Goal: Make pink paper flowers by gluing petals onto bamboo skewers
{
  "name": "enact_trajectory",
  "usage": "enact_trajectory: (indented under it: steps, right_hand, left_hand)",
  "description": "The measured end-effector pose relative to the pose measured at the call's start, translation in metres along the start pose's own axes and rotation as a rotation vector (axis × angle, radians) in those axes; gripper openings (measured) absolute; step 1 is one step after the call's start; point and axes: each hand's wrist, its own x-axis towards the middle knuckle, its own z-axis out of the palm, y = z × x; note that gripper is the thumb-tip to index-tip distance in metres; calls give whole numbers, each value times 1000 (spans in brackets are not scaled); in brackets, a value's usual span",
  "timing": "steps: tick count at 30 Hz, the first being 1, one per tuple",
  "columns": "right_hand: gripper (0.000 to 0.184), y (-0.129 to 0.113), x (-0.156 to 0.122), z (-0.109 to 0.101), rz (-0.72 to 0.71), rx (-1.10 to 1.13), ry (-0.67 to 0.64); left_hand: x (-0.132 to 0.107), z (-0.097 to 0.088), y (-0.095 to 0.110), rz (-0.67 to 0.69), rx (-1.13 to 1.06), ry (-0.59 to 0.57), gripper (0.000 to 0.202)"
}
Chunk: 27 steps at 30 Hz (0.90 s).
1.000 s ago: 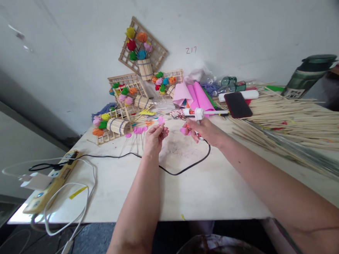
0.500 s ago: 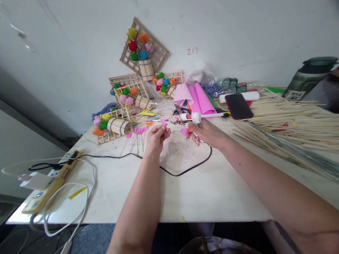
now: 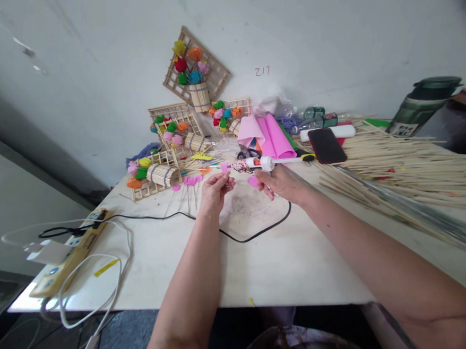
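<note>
My right hand is wrapped round a white hot glue gun, whose nozzle points left and whose glue stick sticks out at the back. Between the fingertips of my left hand is a thin stem with a pink paper petal at its top. The gun's tip is at or very near that petal; whether they touch I cannot tell. Another pink petal lies beside my right fingers. Left of my left hand, several thin stems with pink paper pieces rest on the table.
Stick lattices with paper flowers stand at the back left. Rolled pink paper, scissors and a phone lie behind my hands. Many thin sticks cover the right side. A black cord runs to a power strip.
The view has shifted very slightly. Both hands, the glue gun and the petal hold nearly the same position.
</note>
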Motion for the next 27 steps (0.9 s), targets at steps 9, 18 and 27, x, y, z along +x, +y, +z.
enact_trajectory:
  steps: [9,18,27]
  right_hand:
    - [44,-4,0,-1,51,3,42]
    - [44,-11,-4,-1,68,-13,2]
    - [50,2,0,-1,-1,63,-17]
  left_hand:
    - [-2,1,1,-4,13,-13,20]
    - [0,-1,2,6,11,-15,19]
    - [0,-2,1,0,4,-3,19]
